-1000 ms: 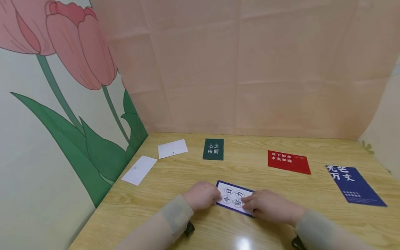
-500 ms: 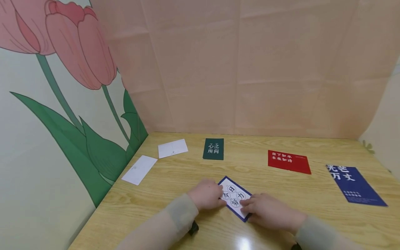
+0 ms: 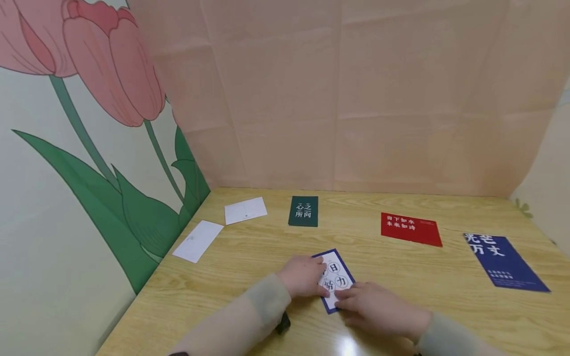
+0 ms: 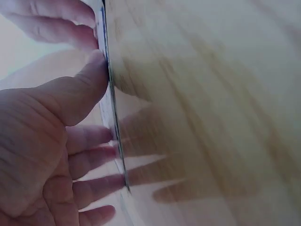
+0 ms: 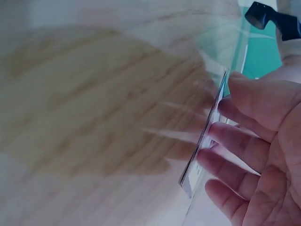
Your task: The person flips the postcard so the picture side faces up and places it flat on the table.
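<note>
A white card with a blue border and circled black characters [image 3: 338, 274] lies on the wooden table in front of the person, its long side slanting away. The left hand [image 3: 302, 276] touches its left side, thumb and fingertips resting on the surface. On its lower right, the fingertips of the right hand [image 3: 378, 304] press down. Seen from the left wrist, the card [image 4: 113, 101] is nearly edge-on, with several extended left fingers [image 4: 94, 157] against it. In the right wrist view, relaxed right fingers [image 5: 235, 141] meet the card's edge [image 5: 200, 146].
Two white cards [image 3: 198, 241] lie at the table's left. A dark green card [image 3: 304, 211] is at the back, a red card [image 3: 411, 229] to its right, and a blue card [image 3: 507, 262] far right. A pink cloth [image 3: 356, 99] hangs behind the wooden table [image 3: 249, 247].
Between both hands, the blue-bordered card has turned counterclockwise, from lying mostly crosswise to pointing mostly away. The left hand has shifted right with it; the other cards stay put.
</note>
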Available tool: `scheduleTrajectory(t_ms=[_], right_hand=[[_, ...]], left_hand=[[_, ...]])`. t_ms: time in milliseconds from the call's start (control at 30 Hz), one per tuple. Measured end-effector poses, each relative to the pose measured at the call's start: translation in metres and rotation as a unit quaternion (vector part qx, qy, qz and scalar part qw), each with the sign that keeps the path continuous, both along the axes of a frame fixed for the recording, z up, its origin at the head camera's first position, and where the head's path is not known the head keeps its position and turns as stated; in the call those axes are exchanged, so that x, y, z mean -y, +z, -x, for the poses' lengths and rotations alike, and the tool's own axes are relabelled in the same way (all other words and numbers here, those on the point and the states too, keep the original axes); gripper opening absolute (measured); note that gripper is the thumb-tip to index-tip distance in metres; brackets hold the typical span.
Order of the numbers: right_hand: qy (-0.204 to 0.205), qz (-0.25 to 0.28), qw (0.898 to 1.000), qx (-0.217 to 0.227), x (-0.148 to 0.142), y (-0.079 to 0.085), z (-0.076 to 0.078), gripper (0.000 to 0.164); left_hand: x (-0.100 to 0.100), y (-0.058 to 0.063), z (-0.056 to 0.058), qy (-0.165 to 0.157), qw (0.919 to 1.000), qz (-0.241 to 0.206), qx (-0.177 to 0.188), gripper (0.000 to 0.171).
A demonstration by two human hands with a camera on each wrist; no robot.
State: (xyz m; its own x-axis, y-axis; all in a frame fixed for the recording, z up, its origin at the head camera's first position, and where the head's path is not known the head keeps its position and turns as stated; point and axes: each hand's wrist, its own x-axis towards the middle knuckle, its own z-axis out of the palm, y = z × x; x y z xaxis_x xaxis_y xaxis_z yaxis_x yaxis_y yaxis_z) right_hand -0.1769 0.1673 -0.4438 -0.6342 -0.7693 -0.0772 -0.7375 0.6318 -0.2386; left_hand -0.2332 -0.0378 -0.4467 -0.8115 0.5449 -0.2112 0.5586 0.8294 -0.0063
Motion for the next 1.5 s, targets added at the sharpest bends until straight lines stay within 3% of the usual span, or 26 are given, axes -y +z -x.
scheduleTrajectory(t_ms=[267,467,767,1033,1333,1500], right_hand=[[-0.028,-0.044,0.997,-0.057,0.006,-0.001,-0.007,0.037],[-0.043,-0.075,0.991,-0.097,0.014,-0.002,-0.016,0.038],[-0.078,-0.09,0.99,-0.073,0.022,0.001,-0.022,0.049],[-0.087,-0.089,0.99,-0.07,0.023,-0.001,-0.023,0.051],[-0.114,-0.077,0.988,-0.071,0.018,-0.002,-0.014,0.052],[-0.128,-0.072,0.987,-0.069,0.01,-0.004,-0.003,0.051]], left_hand=[[0.002,-0.001,0.014,-0.035,0.9981,-0.031,0.039,0.066],[0.0,-0.002,0.017,-0.021,0.9975,-0.043,0.052,0.066],[-0.001,-0.006,0.017,-0.02,0.9988,-0.038,0.025,0.055],[0.004,-0.005,0.013,-0.011,0.9977,-0.057,0.036,0.039],[0.018,-0.003,0.017,0.001,0.9976,-0.069,0.007,0.039],[0.026,-0.002,0.019,0.019,0.997,-0.073,0.015,0.039]])
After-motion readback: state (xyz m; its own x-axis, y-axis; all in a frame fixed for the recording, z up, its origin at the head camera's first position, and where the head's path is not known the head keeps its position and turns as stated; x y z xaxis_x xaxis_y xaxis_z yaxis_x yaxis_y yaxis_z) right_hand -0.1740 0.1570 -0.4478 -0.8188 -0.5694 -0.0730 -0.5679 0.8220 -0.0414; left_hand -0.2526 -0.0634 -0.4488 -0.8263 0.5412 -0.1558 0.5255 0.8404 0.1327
